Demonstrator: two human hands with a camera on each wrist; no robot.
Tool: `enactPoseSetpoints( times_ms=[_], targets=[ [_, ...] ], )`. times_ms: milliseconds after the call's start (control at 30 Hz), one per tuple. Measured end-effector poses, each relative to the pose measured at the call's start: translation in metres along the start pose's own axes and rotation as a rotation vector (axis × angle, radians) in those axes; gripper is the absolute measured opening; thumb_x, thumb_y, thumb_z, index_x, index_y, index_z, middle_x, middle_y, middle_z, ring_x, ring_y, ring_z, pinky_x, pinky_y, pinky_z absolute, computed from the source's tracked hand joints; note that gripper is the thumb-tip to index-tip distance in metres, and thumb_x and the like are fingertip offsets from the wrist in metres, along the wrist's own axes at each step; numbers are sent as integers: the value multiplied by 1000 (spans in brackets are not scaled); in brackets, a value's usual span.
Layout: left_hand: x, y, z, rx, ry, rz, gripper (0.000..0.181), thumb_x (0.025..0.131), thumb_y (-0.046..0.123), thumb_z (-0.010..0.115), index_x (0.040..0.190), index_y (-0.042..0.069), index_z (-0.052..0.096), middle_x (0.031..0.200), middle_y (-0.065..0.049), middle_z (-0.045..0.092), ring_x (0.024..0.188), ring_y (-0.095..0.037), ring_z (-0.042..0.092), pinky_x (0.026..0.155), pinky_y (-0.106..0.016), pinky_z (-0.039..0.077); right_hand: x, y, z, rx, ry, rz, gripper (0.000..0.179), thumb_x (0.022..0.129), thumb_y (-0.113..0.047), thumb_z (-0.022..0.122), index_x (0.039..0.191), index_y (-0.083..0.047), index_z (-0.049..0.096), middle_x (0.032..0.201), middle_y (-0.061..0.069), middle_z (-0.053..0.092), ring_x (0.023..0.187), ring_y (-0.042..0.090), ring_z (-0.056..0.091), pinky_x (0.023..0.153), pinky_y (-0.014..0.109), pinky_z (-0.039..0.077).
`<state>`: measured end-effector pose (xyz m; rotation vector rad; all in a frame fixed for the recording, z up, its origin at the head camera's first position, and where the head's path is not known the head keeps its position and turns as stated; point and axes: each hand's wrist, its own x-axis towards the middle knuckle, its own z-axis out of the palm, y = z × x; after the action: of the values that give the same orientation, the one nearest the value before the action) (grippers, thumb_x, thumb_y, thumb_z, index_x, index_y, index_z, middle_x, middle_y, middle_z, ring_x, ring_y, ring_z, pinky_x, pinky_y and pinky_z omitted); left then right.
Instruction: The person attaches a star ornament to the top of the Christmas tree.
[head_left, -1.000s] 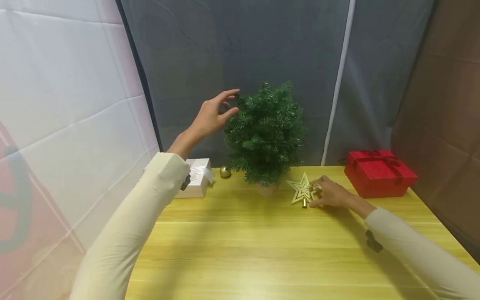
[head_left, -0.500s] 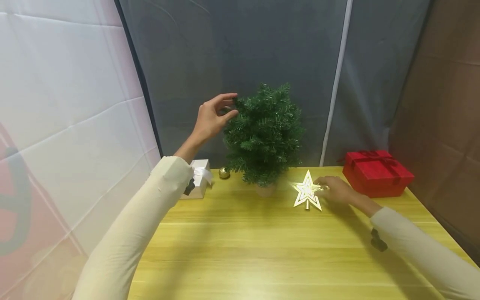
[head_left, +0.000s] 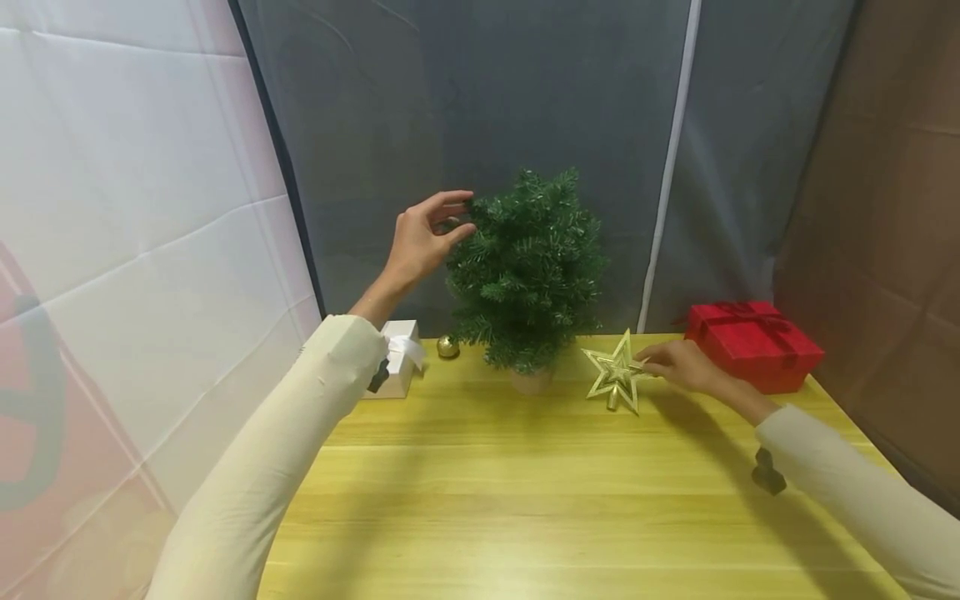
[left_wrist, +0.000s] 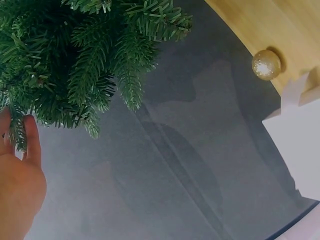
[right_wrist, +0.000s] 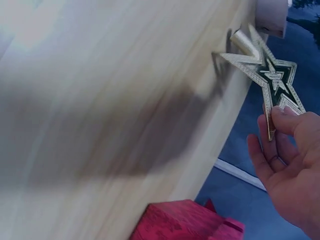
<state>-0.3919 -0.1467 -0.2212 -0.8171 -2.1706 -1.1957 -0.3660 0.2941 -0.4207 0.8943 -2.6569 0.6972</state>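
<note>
In the head view, a small green artificial Christmas tree [head_left: 528,267] stands in a pale pot [head_left: 532,382] at the back of the table. My left hand [head_left: 422,237] is raised at its upper left edge, thumb and fingers parted. A branch tip [left_wrist: 18,132] hangs at those fingers in the left wrist view. To the right of the pot, my right hand [head_left: 684,367] pinches a gold star tree topper [head_left: 617,375] by one point, between thumb and fingers. Its short tube socket [right_wrist: 245,43] points down toward the tabletop, and the star's face is tilted.
A gold bauble [head_left: 447,347] rests left of the tree, beside a white gift box [head_left: 397,379] with ribbon, partly behind my left sleeve. At the back right sits a red gift box [head_left: 753,348]. Grey cloth hangs behind the wooden table [head_left: 480,492].
My right hand has shifted right to the star's outer point, and the star has turned and tilted. The left hand keeps almost the same place by the tree.
</note>
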Motion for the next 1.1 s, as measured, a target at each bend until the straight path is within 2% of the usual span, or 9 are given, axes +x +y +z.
enactPoseSetpoints(
  times_ms=[300,500,700,933,1100],
  targets=[
    [1,0,0,-16,4,-11,45,94,12,79,138,16,68,136,-6,69,124,-18,67,101,-35,56,8,-9,-34,-30,21,20,19,92,-2,77,110,3,78,84,10,79,68,18,72,53,25,46],
    [0,-2,-1,-29,10,-14,45,94,12,78,138,12,68,135,-8,69,124,-20,67,103,-39,56,16,-19,-63,-84,21,35,19,95,-4,75,113,1,78,96,14,79,76,20,72,66,34,55],
    [1,-1,0,-33,5,-20,45,95,13,78,138,14,68,136,-8,69,124,-21,66,103,-39,55,23,-30,-95,-94,25,76,21,98,-4,72,118,1,77,106,19,78,82,27,74,66,36,55],
    [-2,-2,0,-34,4,-28,45,95,14,78,139,13,67,136,-8,69,122,-26,67,104,-42,55,34,-39,-124,-133,68,76,24,100,-4,69,122,1,74,110,23,76,93,40,74,77,54,58],
    [-2,-2,1,-33,4,-26,46,95,14,79,139,12,67,135,-8,70,122,-25,67,103,-42,55,41,-46,-142,-149,86,116,25,101,-3,66,125,1,73,113,26,74,98,44,73,81,58,57]
  ],
)
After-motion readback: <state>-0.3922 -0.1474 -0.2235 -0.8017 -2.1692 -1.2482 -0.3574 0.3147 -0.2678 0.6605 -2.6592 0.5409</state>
